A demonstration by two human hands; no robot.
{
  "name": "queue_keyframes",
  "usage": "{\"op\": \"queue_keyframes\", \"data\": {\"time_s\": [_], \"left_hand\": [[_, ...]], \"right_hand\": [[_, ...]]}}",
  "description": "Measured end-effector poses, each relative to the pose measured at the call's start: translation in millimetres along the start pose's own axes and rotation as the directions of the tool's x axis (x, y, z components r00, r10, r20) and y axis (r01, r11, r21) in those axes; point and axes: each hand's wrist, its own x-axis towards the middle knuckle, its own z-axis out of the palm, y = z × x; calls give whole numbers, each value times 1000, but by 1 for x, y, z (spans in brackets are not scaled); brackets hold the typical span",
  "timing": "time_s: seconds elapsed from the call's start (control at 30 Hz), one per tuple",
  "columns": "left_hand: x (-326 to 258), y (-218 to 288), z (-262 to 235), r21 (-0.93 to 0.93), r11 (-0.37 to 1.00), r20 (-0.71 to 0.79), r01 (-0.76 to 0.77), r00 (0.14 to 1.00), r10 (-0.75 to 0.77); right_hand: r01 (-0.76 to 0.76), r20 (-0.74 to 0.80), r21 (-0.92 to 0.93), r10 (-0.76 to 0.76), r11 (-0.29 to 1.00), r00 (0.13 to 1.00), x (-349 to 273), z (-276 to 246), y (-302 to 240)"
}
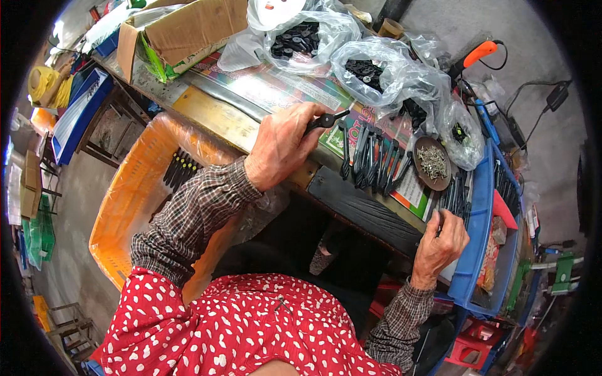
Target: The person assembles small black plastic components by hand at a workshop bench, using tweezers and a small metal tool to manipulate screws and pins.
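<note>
My left hand (pixel 285 143) is closed around a black plastic-handled tool (pixel 326 120) with a short metal tip pointing up and to the right, above the front of the table. Most of the handle is hidden in the fist. Near the table's right end, my right hand (pixel 442 244) has its fingers curled together; what they hold, if anything, is hidden. Between the hands, a row of slim black tools (pixel 376 160), some with orange or grey parts, lies at the table edge. Beside them, a round brown dish (pixel 429 182) holds small silvery metal parts, too small to name.
An orange crate (pixel 116 216) lined with clear plastic stands left, with black pieces in it. Clear bags (pixel 357 53) of black parts lie at the back, beside a cardboard box (pixel 200 31). A blue tray (pixel 480 250) is at right, near an orange-handled tool (pixel 480 55) with a cord.
</note>
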Motion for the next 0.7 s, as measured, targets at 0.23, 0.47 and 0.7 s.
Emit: {"op": "queue_keyframes", "data": {"time_s": [0.23,0.47,0.7], "left_hand": [[-16,25,-6,-320,937,-1,139,989,-147],[-35,31,-9,-395,900,62,184,983,-173],[-48,42,-16,-783,304,430,542,826,-365]], "right_hand": [[74,-52,120,-69,990,996,5,-6,-19],[111,-67,240,-97,965,993,5,-10,-30],[134,-81,289,-115,948,990,3,-15,-41]]}}
